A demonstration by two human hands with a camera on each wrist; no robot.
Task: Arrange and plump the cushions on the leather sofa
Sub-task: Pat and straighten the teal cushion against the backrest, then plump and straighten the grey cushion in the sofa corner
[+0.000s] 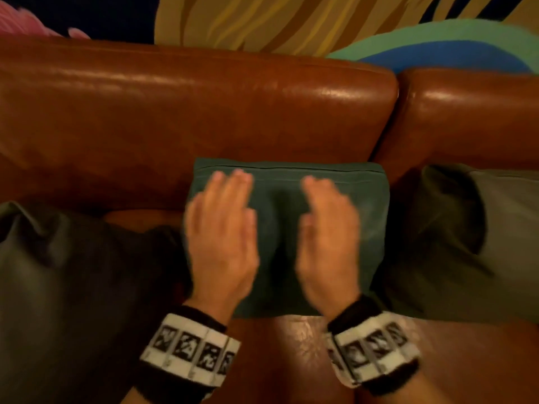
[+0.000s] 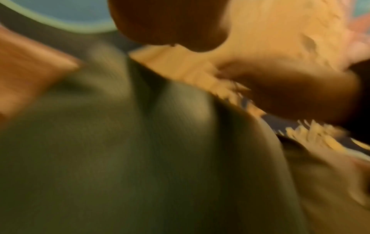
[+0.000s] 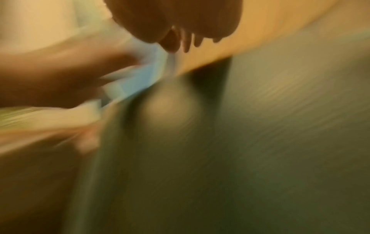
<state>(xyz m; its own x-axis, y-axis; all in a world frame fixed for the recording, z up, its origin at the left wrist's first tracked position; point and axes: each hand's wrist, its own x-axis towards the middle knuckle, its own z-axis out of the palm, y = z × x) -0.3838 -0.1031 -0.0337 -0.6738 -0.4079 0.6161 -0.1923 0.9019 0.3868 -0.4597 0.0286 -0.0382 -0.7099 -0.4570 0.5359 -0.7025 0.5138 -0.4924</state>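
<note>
A teal cushion [image 1: 280, 199] leans against the backrest [image 1: 204, 106] of the brown leather sofa, with a dent down its middle. My left hand [image 1: 224, 211] lies over the cushion's left half and my right hand [image 1: 326, 211] over its right half. Both have straight fingers pointing at the backrest and are blurred by motion; whether the palms touch the fabric I cannot tell. Both wrist views are heavily smeared. The left wrist view shows my left hand [image 2: 170, 28] above greenish fabric [image 2: 120, 158]. The right wrist view shows my right hand [image 3: 176, 20] above the same fabric [image 3: 260, 142].
A dark olive cushion [image 1: 73, 272] lies on the seat to the left, and another olive cushion [image 1: 466, 243] leans at the right below a second backrest section [image 1: 466, 118]. Bare leather seat [image 1: 291, 360] shows in front. Behind the sofa are yellow-brown, green and blue shapes.
</note>
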